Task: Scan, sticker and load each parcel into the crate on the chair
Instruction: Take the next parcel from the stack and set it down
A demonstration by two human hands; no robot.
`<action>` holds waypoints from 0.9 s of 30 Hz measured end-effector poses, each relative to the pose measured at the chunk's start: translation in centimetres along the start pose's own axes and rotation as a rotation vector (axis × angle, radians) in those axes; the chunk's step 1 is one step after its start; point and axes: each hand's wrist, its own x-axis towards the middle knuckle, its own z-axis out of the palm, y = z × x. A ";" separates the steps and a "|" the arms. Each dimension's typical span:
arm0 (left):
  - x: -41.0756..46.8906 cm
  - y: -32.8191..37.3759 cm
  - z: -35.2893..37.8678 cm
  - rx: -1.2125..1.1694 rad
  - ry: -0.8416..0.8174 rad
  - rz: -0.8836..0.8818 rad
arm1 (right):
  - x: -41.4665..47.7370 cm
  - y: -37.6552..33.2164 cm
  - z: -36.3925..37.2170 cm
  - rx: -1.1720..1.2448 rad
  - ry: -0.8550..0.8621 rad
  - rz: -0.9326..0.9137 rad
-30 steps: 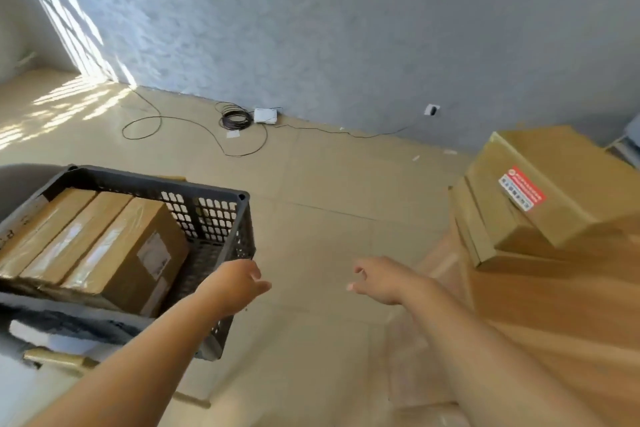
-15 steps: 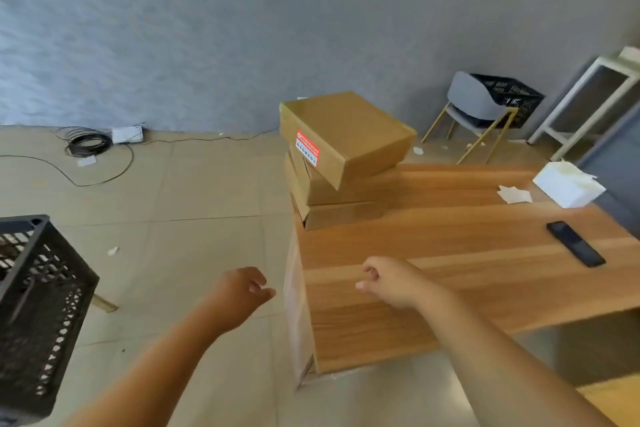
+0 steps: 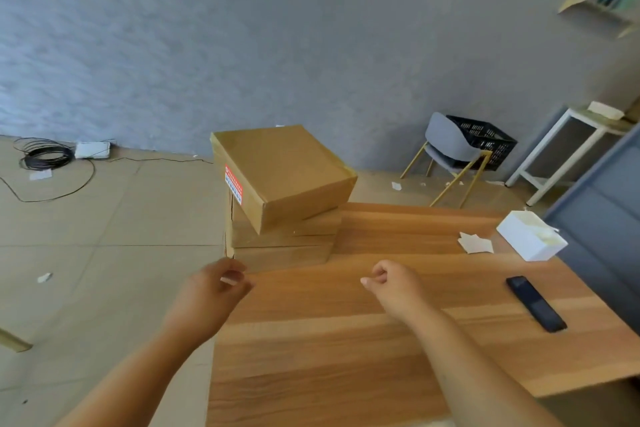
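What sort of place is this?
Likely a makeshift parcel-sorting room rather than a real warehouse: taped cardboard parcels stacked on a wooden table, a black crate on a chair, cable coiled on the tiled floor.

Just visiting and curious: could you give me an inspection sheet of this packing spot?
Surface: wooden table, parcels at its far left corner.
Job's things: top parcel, red sticker on its side, askew on lower parcels; dark handset at right.
Clutter: white box, paper scraps on table.
Hands: left hand, right hand loosely curled, holding nothing.
Cables: black cable coil beside white device on floor.
Surroundings: grey chair bearing black crate; white side table; wall shelf.
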 end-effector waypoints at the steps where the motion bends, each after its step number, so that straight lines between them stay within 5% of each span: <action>1: 1.3 0.5 0.3 -0.033 0.057 0.001 | 1.4 -0.1 -0.3 0.016 0.019 -0.003; 11: 10.3 1.6 3.5 -0.067 0.255 -0.077 | 16.0 -4.0 -2.6 0.155 0.074 -0.110; 20: 11.0 1.7 4.5 0.135 0.247 -0.031 | 22.1 -3.8 -1.4 0.388 -0.192 -0.186; 27: 11.3 7.0 4.9 0.008 0.283 0.025 | 23.1 -3.1 -5.4 0.673 -0.106 -0.476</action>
